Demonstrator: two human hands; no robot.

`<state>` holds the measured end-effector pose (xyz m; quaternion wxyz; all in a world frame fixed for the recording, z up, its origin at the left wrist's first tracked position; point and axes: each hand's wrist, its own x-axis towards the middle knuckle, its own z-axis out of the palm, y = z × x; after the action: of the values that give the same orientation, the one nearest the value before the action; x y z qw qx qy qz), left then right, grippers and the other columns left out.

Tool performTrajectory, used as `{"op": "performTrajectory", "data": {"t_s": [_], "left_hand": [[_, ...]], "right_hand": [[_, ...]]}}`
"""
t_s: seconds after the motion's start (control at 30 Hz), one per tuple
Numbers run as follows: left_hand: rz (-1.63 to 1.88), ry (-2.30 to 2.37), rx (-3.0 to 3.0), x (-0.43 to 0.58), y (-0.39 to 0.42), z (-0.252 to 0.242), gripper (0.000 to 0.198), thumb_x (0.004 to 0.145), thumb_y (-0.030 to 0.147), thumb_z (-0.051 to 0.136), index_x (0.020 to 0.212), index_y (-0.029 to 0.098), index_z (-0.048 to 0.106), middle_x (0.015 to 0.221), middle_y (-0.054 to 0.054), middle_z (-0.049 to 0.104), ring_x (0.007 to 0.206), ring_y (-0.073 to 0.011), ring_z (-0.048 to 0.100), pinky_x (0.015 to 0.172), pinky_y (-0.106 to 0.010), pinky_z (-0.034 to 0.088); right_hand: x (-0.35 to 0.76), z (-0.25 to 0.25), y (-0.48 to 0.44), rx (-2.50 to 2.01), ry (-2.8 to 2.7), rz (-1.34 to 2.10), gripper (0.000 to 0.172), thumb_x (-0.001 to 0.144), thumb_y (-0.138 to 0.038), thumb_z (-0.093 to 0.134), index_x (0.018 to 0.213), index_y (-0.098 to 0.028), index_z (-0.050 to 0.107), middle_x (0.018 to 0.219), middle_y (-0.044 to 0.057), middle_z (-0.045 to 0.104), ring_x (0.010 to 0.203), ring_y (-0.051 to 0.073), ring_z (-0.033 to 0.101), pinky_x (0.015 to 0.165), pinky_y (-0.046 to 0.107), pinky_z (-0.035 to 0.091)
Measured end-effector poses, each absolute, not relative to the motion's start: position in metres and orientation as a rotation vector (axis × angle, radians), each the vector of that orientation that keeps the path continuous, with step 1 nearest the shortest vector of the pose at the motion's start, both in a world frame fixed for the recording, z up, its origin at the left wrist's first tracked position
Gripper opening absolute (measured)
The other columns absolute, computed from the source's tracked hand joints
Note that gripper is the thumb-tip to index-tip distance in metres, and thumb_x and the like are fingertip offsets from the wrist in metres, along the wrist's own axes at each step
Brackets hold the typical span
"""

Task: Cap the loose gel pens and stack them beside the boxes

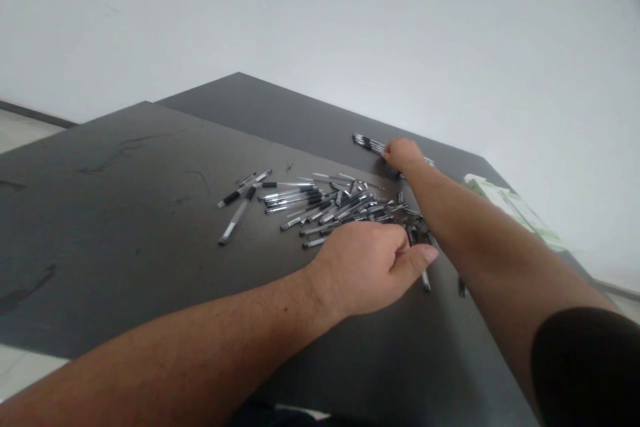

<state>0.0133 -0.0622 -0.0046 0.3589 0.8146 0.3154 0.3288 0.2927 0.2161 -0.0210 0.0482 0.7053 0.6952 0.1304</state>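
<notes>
A heap of clear and black gel pens with loose pen parts lies on the dark grey table. My left hand hovers over or rests at the near side of this heap. Its fingers curl under, out of sight, and the thumb points right; whatever they hold is hidden. Farther back, my right hand is closed over a row of pens lying side by side near the far edge. Pen ends stick out on both sides of that hand.
A white and green box lies at the right edge, beyond my right forearm. A single pen lies left of the heap. A second table section adjoins behind, against the white wall. Dark smudges mark the left tabletop.
</notes>
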Motion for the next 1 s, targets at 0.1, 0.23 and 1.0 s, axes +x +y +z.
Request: {"op": "performTrajectory", "data": {"t_s": [0.1, 0.23, 1.0], "left_hand": [[0.837, 0.807, 2.111, 0.014, -0.061, -0.006, 0.057, 0.113, 0.066, 0.053, 0.075, 0.024, 0.056, 0.068, -0.003, 0.066, 0.065, -0.0202, 0.059, 0.062, -0.038, 0.032], [0.838, 0.787, 2.141, 0.014, -0.059, -0.007, 0.056, 0.113, 0.064, 0.052, 0.074, 0.024, 0.055, 0.068, -0.003, 0.064, 0.065, -0.0194, 0.057, 0.063, -0.037, 0.032], [0.885, 0.844, 2.367, 0.012, -0.052, -0.005, 0.042, 0.109, 0.044, 0.05, 0.072, 0.024, 0.052, 0.066, 0.0, 0.058, 0.065, -0.0179, 0.055, 0.065, -0.033, 0.033]], "right_hand": [[0.29, -0.012, 0.204, 2.183, 2.183, 0.41, 0.035, 0.112, -0.036, 0.076, 0.139, -0.014, 0.079, 0.142, 0.018, 0.078, 0.129, 0.034, 0.076, 0.114, 0.054, 0.063], [0.293, 0.011, 0.165, 2.247, 2.286, 0.436, 0.032, 0.109, -0.026, 0.066, 0.128, -0.01, 0.086, 0.132, 0.025, 0.084, 0.131, 0.039, 0.075, 0.117, 0.052, 0.058], [0.43, -0.011, -0.085, 2.721, 1.871, 0.324, 0.03, 0.096, -0.036, 0.07, 0.117, -0.022, 0.086, 0.119, 0.018, 0.088, 0.106, 0.038, 0.08, 0.095, 0.05, 0.06]]}}
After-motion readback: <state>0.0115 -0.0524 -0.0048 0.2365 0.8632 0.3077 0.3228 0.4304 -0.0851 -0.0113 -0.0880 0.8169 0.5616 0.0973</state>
